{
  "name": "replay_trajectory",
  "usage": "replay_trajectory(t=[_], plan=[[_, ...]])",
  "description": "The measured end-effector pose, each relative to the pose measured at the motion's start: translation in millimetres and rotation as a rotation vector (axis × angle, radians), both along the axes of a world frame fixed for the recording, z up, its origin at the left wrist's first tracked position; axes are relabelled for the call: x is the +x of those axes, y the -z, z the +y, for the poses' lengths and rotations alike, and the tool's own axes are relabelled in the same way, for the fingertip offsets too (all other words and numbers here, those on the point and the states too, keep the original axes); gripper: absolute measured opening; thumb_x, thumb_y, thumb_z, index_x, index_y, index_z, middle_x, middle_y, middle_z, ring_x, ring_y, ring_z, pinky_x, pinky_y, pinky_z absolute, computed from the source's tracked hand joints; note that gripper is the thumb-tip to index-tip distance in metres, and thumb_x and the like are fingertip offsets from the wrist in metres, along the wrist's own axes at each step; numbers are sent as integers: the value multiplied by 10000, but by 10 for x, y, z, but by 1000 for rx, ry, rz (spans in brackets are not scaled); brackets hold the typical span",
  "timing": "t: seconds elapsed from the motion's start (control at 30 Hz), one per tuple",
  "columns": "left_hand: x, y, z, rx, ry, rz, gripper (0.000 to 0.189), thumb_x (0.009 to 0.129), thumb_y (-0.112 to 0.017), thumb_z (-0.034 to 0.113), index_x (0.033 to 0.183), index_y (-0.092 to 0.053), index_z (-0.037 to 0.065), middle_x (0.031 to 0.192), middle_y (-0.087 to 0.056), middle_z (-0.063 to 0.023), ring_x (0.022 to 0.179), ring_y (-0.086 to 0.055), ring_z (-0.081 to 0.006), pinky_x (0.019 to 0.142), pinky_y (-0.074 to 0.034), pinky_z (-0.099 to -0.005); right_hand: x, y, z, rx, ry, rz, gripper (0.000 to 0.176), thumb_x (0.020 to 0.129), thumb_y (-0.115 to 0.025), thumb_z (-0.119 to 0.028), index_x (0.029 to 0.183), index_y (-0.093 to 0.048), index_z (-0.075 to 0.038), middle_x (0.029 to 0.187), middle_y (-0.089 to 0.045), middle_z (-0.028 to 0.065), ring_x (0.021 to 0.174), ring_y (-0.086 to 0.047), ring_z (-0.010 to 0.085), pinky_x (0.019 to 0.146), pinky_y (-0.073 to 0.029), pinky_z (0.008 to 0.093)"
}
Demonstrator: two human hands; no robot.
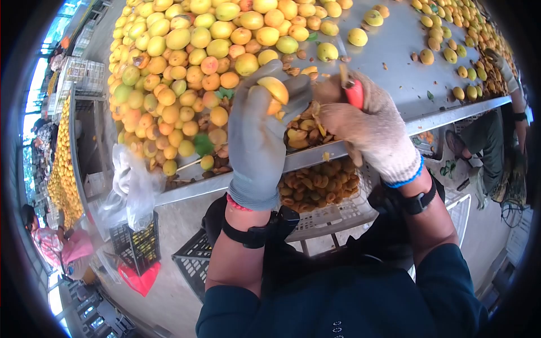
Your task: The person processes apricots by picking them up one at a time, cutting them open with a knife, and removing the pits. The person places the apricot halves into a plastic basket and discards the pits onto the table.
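Observation:
My left hand [259,129], in a grey glove, has its fingers wrapped round a yellow-orange fruit [274,94] that looks cut. Close to its right, my right hand [363,115], in a whitish knitted glove with a blue cuff, grips a red-handled tool [354,93]; the tool's working end is hard to make out. Cut fruit pieces [304,132] lie on the metal table [394,56] between and below the hands. Whole yellow and orange fruits [186,73] are heaped to the left.
Under the table's raised edge [315,155] stands a white crate [332,217] holding fruit halves [318,183]. A plastic bag [127,180] hangs at the left corner above a black crate [138,242]. A co-worker's gloved hand [501,67] is at the far right; another person [62,245] sits at far left.

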State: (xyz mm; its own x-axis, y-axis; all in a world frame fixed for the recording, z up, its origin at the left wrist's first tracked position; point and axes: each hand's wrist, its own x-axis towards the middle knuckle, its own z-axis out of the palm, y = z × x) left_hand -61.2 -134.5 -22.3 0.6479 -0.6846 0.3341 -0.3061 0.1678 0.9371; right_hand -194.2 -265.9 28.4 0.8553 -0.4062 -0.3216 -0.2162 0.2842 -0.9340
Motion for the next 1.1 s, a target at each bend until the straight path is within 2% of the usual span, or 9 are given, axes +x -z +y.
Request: replay_trajectory(t=[0.07, 0.2, 0.37, 0.5, 0.63, 0.73, 0.87, 0.93, 1.1], plan=[[-48, 140, -28, 95, -61, -524, 363, 1032, -407, 170, 1294, -536, -46, 1328, -555, -176, 1158, -581, -287, 1004, -453, -361, 75, 84, 29, -228, 42, -124, 222, 879, -698, -184, 1012, -644, -14, 824, -659, 35, 731, -607, 88, 650, -507, 254], [-223, -53, -80, 180, 31, 2, 411, 1029, -434, 213, 1347, -525, -31, 1192, -606, -113, 1061, -588, -178, 880, -497, -317, 109, 262, -39, -397, -17, -168, 224, 897, -668, -212, 991, -624, -14, 769, -644, 39, 632, -586, 90, 559, -483, 254], [-201, -245, 20, 311, 65, 274, 431, 1012, -446, 238, 1332, -550, -31, 1046, -649, -75, 849, -589, -92, 715, -501, -240, 23, 317, -39, 188, 27, -121, 281, 934, -577, -282, 905, -602, -3, 644, -612, 66, 381, -499, 106, 347, -364, 238], [-233, -162, -37, 88, 48, 484, 303, 1010, -451, 170, 1187, -621, -8, 1096, -648, -140, 833, -611, -118, 684, -516, -246, 15, 546, -67, 218, 12, -249, 334, 949, -547, -328, 948, -603, 2, 662, -608, 63, 401, -501, 104, 361, -364, 236], [-150, -43, 24, 189, 47, 74, 133, 979, -451, -1, 1064, -552, -19, 1216, -611, -231, 930, -647, -243, 723, -549, -304, 68, 462, -83, 853, 30, -145, 350, 963, -523, -354, 996, -612, -17, 760, -624, 85, 467, -526, 99, 368, -358, 237], [-180, -69, 45, 124, 60, 373, 149, 960, -431, -79, 1072, -496, -7, 1269, -583, -261, 1015, -649, -305, 742, -560, -332, 16, 614, -123, 986, -86, -255, 249, 958, -551, -258, 1040, -605, -29, 839, -633, 83, 556, -559, 109, 421, -407, 248], [4, 125, 55, 74, -11, -82, 209, 968, -384, -80, 1122, -488, 17, 1265, -592, -243, 1023, -653, -275, 735, -558, -311, -70, 747, -182, 34, -200, -454, 110, 909, -605, -105, 972, -653, -29, 769, -612, 20, 610, -562, 115, 513, -452, 253], [-99, 61, 6, -157, 19, 115, 223, 963, -390, -68, 1118, -533, 5, 1212, -624, -197, 975, -657, -206, 685, -546, -276, -99, 550, -261, -90, -448, -330, 100, 882, -640, -90, 942, -703, -39, 704, -594, -18, 597, -540, 80, 499, -432, 245], [-181, -280, 26, 244, 15, 244, 302, 1044, -370, 147, 1149, -613, 2, 851, -666, -89, 645, -596, -101, 531, -453, -212, -243, 236, -389, 37, -227, -186, 242, 913, -629, -199, 1041, -670, 2, 659, -580, 2, 516, -542, 66, 415, -400, 224]])
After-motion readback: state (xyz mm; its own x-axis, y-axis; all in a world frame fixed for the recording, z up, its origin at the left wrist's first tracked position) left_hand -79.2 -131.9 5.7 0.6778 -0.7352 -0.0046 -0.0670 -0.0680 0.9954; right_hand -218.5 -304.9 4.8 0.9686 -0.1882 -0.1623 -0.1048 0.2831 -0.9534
